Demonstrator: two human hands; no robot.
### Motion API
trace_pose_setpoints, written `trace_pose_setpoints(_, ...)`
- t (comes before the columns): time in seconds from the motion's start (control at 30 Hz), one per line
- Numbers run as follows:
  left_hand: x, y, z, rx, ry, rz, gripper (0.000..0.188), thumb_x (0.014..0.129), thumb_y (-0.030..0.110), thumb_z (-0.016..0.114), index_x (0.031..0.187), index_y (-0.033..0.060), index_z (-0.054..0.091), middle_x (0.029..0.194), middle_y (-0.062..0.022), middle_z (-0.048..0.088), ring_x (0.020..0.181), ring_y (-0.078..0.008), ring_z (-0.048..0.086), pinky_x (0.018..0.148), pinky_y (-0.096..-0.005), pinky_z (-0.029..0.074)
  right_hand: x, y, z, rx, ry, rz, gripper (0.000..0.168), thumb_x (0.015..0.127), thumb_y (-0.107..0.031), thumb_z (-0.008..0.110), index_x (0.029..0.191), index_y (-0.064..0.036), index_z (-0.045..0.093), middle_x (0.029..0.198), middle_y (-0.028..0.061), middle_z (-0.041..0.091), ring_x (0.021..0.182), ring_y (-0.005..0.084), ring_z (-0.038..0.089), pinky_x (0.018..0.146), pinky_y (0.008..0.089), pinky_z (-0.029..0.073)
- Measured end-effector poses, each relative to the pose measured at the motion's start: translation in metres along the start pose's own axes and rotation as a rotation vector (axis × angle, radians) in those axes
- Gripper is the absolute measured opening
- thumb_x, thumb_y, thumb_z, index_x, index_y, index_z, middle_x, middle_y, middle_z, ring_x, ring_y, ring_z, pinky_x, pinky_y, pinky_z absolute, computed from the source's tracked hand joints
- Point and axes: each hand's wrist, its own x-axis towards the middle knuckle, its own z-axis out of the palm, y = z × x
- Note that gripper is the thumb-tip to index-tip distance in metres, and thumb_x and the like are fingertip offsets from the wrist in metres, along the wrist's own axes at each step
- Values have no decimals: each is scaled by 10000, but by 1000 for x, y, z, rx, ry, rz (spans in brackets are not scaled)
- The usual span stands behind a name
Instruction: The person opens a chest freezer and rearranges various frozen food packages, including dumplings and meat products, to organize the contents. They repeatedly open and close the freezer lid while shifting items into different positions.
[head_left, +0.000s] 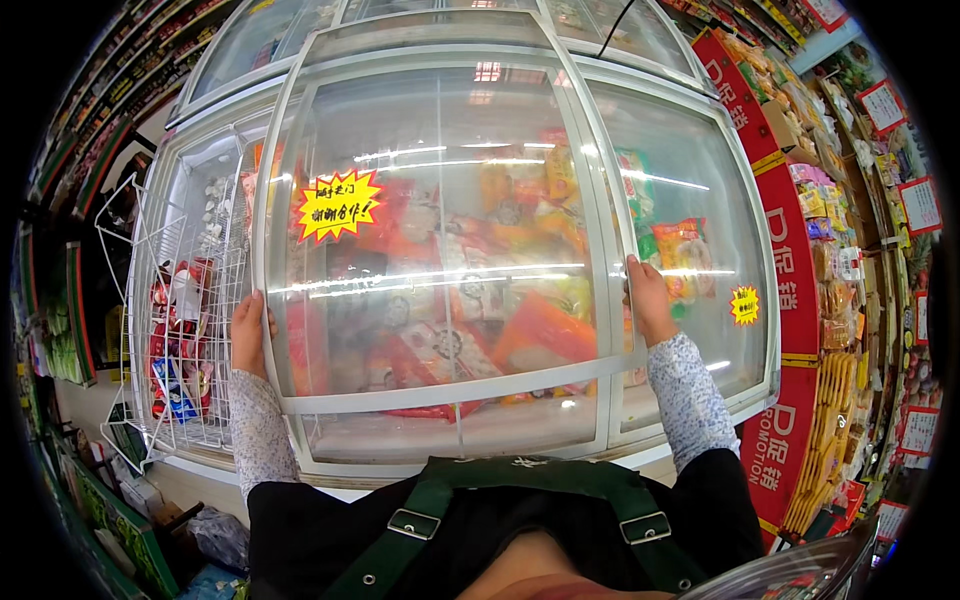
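My left hand (251, 331) grips the left side of a framed glass freezer lid (442, 217), and my right hand (649, 301) has hold of its right side. A yellow and red starburst sticker with writing (341, 206) is on the pane. The lid overlaps the glass covers of a white chest freezer (769, 330), and its lower rail (465, 388) lies back from the freezer's front edge. Whether the whole lid is off its track cannot be told. Blurred through the glass are bagged frozen foods (450, 345). One orange bag (682, 255) shows to the right of the lid.
At the left, a white wire basket (187, 420) holds small red and blue packets (174, 390). Red promotional panels (784, 277) and stacked packaged goods (825, 397) line the right side. More freezer covers (247, 52) lie beyond. A crumpled plastic bag (220, 534) is at lower left.
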Motion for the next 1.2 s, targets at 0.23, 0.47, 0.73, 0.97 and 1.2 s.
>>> trace_pose_setpoints(0.23, 47, -6, 49, -112, 62, -26, 309, 1015, 342, 568, 955, 46, 632, 674, 1, 578, 525, -88, 526, 480, -221, 427, 125, -12, -9, -389, -56, -313, 350, 974, -351, 574, 1021, -8, 630, 706, 67, 571, 574, 175, 566, 531, 324, 463)
trace_pose_setpoints(0.47, 82, 53, 167, -215, 55, -39, 305, 1005, 356, 583, 991, 56, 634, 696, -33, 580, 523, -147, 538, 472, -288, 450, 214, -89, -25, -79, 150, -468, 443, 926, -277, 631, 1231, 40, 579, 1130, 186, 677, 1015, 273, 660, 868, 388, 507)
trace_pose_setpoints(0.73, 135, 109, 256, -219, 116, -36, 348, 1002, 373, 584, 993, 26, 606, 783, -87, 607, 630, -235, 614, 547, -380, 533, 60, -16, -57, -603, 176, -788, 500, 924, -206, 641, 1360, 1, 510, 1306, 225, 581, 1262, 375, 517, 1062, 442, 402)
trace_pose_setpoints(0.97, 238, 87, 282, -162, 120, 6, 369, 1011, 360, 571, 1047, -5, 615, 785, -84, 614, 630, -216, 614, 564, -369, 517, -1, 106, -80, -723, 266, -712, 423, 930, -149, 607, 1307, 20, 514, 1435, 217, 473, 1349, 411, 421, 1117, 498, 345)
trace_pose_setpoints(1.2, 243, 91, 273, 351, -77, 157, 505, 1013, 483, 489, 1002, 3, 644, 796, -90, 672, 611, -198, 636, 518, -334, 481, 1, 96, -72, -773, 305, -694, 417, 918, -102, 603, 1318, -9, 534, 1416, 181, 506, 1334, 383, 450, 1124, 473, 344)
